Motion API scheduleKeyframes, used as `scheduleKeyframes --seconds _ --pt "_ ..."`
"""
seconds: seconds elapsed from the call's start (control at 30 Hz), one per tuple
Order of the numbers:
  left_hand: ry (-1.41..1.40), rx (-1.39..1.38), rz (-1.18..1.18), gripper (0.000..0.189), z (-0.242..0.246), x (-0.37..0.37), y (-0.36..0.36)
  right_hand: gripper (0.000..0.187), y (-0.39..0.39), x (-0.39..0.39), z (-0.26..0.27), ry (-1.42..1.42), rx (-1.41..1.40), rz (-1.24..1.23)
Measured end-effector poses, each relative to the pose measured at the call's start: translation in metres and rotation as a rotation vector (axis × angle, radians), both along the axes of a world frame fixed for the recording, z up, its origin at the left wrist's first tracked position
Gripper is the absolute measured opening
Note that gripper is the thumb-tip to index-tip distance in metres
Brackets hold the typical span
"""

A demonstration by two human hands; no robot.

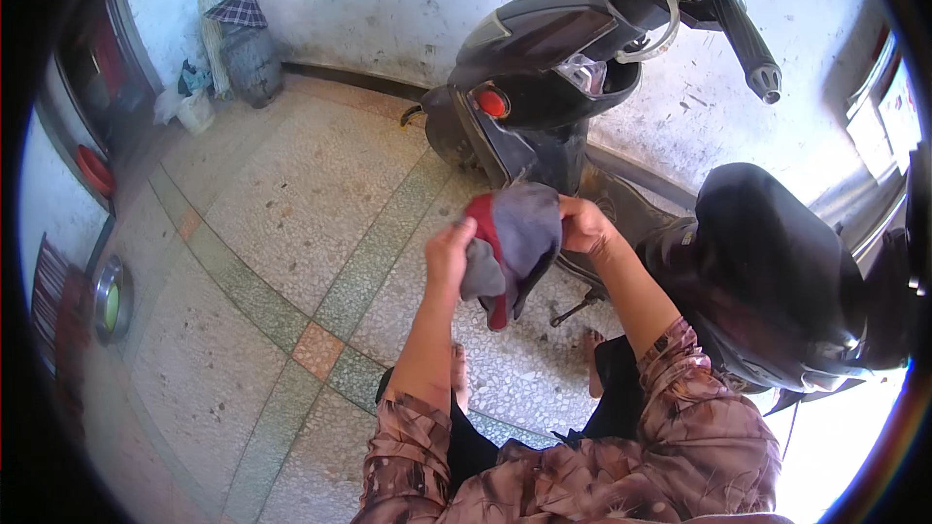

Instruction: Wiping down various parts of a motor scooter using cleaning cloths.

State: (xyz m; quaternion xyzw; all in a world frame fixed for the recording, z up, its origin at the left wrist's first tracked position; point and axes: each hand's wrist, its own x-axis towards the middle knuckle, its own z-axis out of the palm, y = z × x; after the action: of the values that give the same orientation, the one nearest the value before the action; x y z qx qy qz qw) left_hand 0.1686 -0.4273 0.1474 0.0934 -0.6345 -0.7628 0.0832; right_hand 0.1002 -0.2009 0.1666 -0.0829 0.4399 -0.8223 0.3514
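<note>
A grey and red cloth hangs in folds between my two hands, above the speckled floor. My left hand grips its left side, with the thumb on top. At the upper right edge of the cloth, my right hand pinches the fabric. The cloth's lower end droops free, and the fingers behind it are hidden. Just beyond my hands stands a black motor scooter, its footboard close behind my right hand.
The scooter's seat and kickstand are to my right. At the left lie a metal basin and a red basin. A drum under checked cloth and a white bucket stand by the far wall.
</note>
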Motion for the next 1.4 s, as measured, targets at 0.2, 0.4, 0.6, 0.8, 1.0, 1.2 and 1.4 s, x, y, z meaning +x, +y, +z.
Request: scheduleKeyframes --seconds 0.2,0.4,0.6,0.8,1.0,1.2,1.4 --pt "0.094 0.237 0.198 0.029 0.008 -0.003 -0.013 0.023 0.024 -0.003 -0.029 0.043 0.285 0.032" --pt "0.194 0.011 0.298 0.037 0.007 -0.002 -0.018 0.022 0.018 -0.012 -0.027 0.387 0.629 -0.185" --pt "0.268 0.033 0.311 0.042 0.005 0.001 -0.007 0.041 -0.002 0.011 -0.041 -0.159 -0.166 0.003" --pt "0.232 0.012 0.359 0.044 -0.008 -0.011 -0.011 0.038 -0.050 0.045 -0.049 0.018 0.194 0.328" --pt "0.089 -0.123 0.206 0.042 -0.013 -0.014 -0.005 0.027 -0.048 0.003 0.023 0.302 -0.018 -0.328" --pt "-0.045 -0.260 -0.046 0.036 -0.021 -0.022 0.043 0.038 -0.057 -0.079 0.055 1.614 0.977 -0.513" --pt "0.040 -0.588 -0.371 0.038 -0.005 0.004 0.096 0.049 -0.071 -0.137 0.070 1.411 1.616 -0.485"
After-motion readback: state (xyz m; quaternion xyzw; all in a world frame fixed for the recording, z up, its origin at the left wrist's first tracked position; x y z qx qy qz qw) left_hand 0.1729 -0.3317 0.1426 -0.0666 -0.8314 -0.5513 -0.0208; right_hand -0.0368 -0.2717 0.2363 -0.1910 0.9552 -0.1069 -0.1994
